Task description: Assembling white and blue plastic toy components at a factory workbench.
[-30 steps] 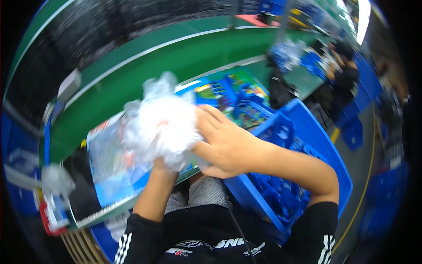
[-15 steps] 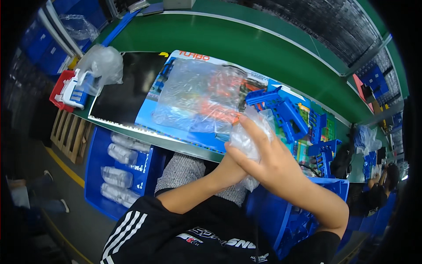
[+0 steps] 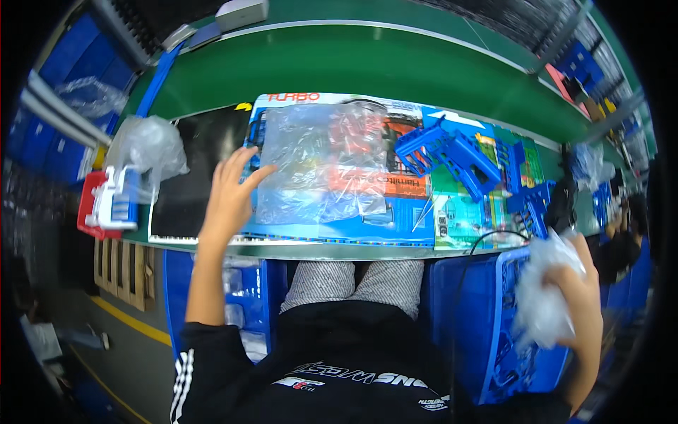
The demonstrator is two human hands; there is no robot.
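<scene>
My left hand [image 3: 232, 191] is over the bench, fingers spread and holding nothing. It is beside the left edge of a flat pile of clear plastic bags [image 3: 300, 187], which lies on a printed colour sheet. Out at the right, my right hand [image 3: 580, 297] grips a crumpled clear plastic bag [image 3: 542, 300], above the right side of a blue bin [image 3: 439, 311]. Motion blurs this bag, so what it wraps cannot be made out. Blue slotted plastic parts [image 3: 466, 166] lie on the sheet's right part.
At the bench's left end, a puffy clear bag [image 3: 152, 145] lies by a white-and-blue plastic piece [image 3: 116, 198] and a red one [image 3: 90, 205]. Below left, another blue bin [image 3: 180, 290] holds clear-wrapped packs. A black cable [image 3: 487, 237] curves over the bench's front edge.
The crumpled bag, earlier between both hands in front of me, is now far right in my right hand. My left hand has let go and moved left to the bag pile.
</scene>
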